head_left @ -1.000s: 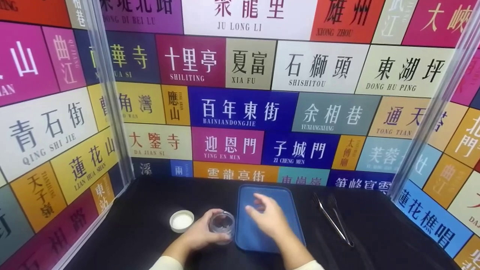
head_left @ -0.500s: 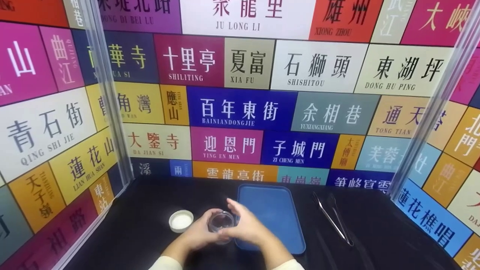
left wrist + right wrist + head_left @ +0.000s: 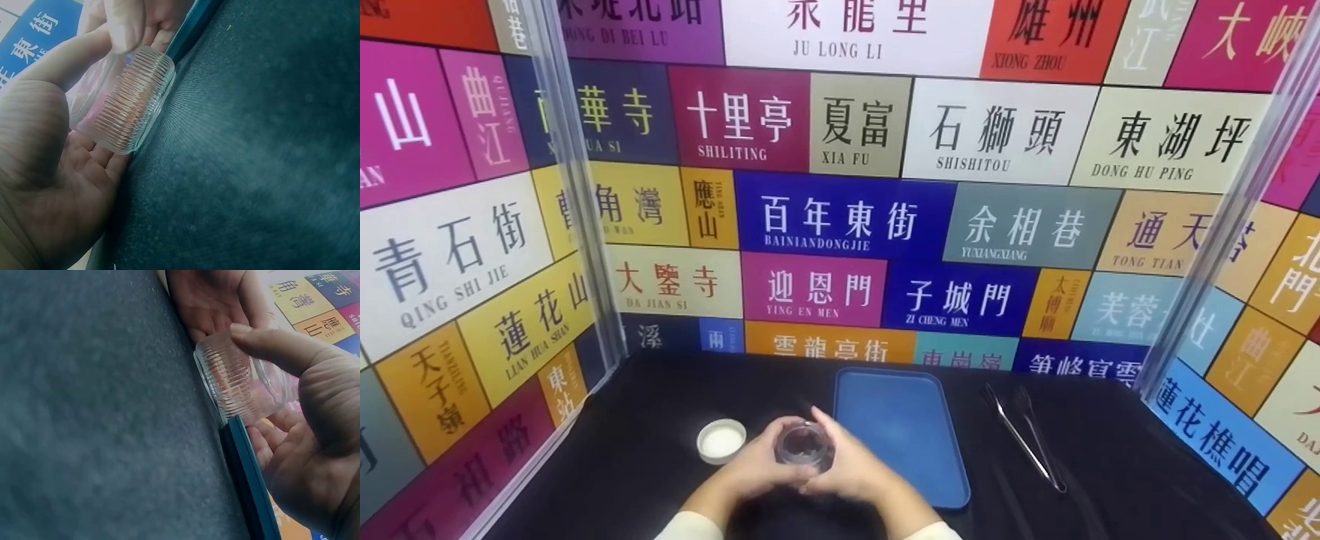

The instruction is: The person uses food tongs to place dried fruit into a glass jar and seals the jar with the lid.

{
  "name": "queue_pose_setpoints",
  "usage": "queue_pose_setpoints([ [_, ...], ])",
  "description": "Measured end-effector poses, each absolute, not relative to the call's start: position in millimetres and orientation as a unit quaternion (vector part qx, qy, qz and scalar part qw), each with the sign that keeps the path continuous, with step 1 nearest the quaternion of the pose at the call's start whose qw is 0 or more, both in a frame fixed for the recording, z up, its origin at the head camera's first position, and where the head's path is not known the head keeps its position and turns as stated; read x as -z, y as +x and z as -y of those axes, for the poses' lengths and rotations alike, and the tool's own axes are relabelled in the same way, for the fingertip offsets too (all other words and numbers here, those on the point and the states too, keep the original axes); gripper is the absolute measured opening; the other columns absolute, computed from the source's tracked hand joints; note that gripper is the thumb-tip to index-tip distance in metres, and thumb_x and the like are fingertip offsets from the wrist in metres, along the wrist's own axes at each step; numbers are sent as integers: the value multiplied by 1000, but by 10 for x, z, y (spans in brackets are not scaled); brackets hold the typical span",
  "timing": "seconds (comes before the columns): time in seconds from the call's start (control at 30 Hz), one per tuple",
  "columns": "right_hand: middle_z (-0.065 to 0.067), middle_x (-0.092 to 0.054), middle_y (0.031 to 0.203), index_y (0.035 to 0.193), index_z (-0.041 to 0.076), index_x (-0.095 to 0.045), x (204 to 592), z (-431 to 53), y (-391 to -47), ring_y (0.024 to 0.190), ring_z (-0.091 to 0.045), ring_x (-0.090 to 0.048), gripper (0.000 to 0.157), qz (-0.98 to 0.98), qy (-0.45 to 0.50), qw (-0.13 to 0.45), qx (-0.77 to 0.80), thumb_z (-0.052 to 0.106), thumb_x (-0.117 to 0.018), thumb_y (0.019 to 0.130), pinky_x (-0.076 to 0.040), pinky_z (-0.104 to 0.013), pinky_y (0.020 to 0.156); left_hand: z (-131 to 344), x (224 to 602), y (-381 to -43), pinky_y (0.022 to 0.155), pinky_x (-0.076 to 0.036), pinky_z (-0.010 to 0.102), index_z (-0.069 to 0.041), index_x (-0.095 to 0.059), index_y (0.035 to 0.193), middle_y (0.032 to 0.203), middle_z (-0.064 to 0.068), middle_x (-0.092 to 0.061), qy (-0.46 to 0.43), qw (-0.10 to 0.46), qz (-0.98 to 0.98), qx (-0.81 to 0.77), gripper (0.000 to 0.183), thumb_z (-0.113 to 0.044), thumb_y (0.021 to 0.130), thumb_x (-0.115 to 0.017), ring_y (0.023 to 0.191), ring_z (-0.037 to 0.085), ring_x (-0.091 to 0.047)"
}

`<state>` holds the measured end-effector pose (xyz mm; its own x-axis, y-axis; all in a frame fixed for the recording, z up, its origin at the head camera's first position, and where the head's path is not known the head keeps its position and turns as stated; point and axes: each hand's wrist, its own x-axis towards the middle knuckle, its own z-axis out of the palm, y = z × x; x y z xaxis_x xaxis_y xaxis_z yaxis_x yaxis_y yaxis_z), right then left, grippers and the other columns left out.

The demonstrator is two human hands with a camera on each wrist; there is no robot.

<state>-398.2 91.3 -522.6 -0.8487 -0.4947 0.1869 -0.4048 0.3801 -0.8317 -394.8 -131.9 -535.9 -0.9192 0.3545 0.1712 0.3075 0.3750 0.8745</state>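
A clear jar (image 3: 802, 446) with no lid on stands upright on the black cloth, held between both hands. My left hand (image 3: 761, 466) grips it from the left, thumb across the near side. From the right, my right hand (image 3: 849, 463) curls round the same jar, its thumb on the near side. Fine vertical ribs on the jar's lower wall (image 3: 135, 104) show in the left wrist view. The right wrist view also has the ribbed wall (image 3: 228, 379), close to the tray's edge. A round white lid (image 3: 721, 441) lies just left of the left hand.
A blue rectangular tray (image 3: 900, 439) lies right of the jar, partly behind the right hand and forearm. Metal tongs (image 3: 1031, 446) rest farther right on the black tablecloth (image 3: 645, 435). Walls with coloured name panels (image 3: 840, 217) close in the back and sides.
My right hand has come left from over the tray and taken hold of the jar. The left hand keeps its grip; jar, lid, tray and tongs stay in place.
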Motion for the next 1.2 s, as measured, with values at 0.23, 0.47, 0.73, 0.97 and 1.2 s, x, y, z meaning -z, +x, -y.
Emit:
queue_pose_setpoints([
  [0.23, -16, -58, 158, 165, 5, -37, 5293, -898, -4013, 140, -34, -62, 111, -821, -258, 36, 508, 26, -97, 74, -44, -53, 123, 1315, 5363, -3944, 120, -41, 58, -11, -48, 153, 151, 15, -62, 194, 20, -829, -524, 90, -45, 81, -91, 139, 35, -58],
  [0.47, -12, -69, 144, 150, 16, -59, 5326, -880, -4026, 132, -34, -67, 85, -803, -283, 20, 525, 29, -97, 75, -51, -44, 118, 1313, 5346, -3938, 120, -41, 56, -11, -47, 153, 150, 17, -61, 194, 26, -818, -541, 90, -41, 81, -92, 140, 37, -57],
  [0.73, -10, -69, 144, 148, 16, -59, 5351, -891, -4031, 132, -31, -66, 80, -802, -272, 29, 532, 16, -94, 77, -51, -39, 116, 1402, 5198, -3946, 126, -37, 60, 0, -39, 157, 156, 25, -54, 202, 17, -771, -604, 84, -27, 92, -83, 149, 45, -50],
  [0.97, -13, -68, 144, 150, 10, -57, 5353, -895, -4020, 132, -32, -66, 83, -799, -267, 33, 538, 13, -95, 76, -50, -47, 118, 1571, 5130, -4007, 124, -41, 57, -3, -50, 151, 152, 23, -60, 126, -86, -782, -604, 63, -26, 99, -78, 147, 44, -53],
  [1.2, -15, -67, 145, 149, 9, -57, 5373, -898, -4013, 132, -33, -67, 82, -791, -261, 36, 551, 9, -93, 75, -49, -50, 119, 1772, 5173, -4071, 111, -54, 54, -7, -51, 152, 153, 18, -61, 65, -143, -826, -541, 79, -35, 88, -89, 129, 38, -67],
])
